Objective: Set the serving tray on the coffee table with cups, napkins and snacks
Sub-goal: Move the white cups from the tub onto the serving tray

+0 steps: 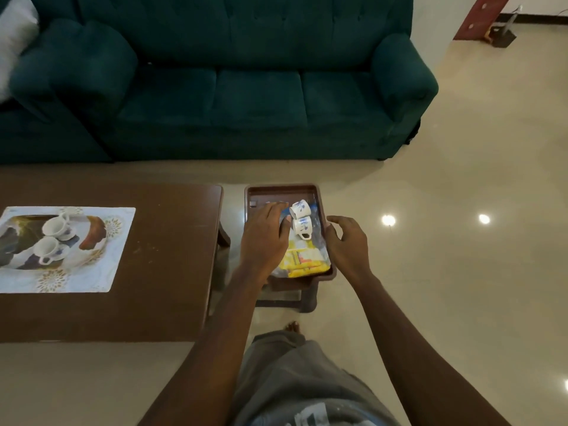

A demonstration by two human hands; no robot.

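Our left hand (266, 233) lies flat inside the tray (319, 199), perhaps steadying the cups (300, 217); our right hand (347, 241), open, reaches its rim to lift it.

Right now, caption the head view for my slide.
Both hands, left hand and right hand, reach the tray of cups and snacks beside the coffee table.

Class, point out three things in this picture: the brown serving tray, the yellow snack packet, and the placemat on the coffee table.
serving tray (278, 189): head view, on its bare far rim.
yellow snack packet (307, 262): head view, on the packet's middle.
placemat (118, 238): head view, on its pale right-hand part.
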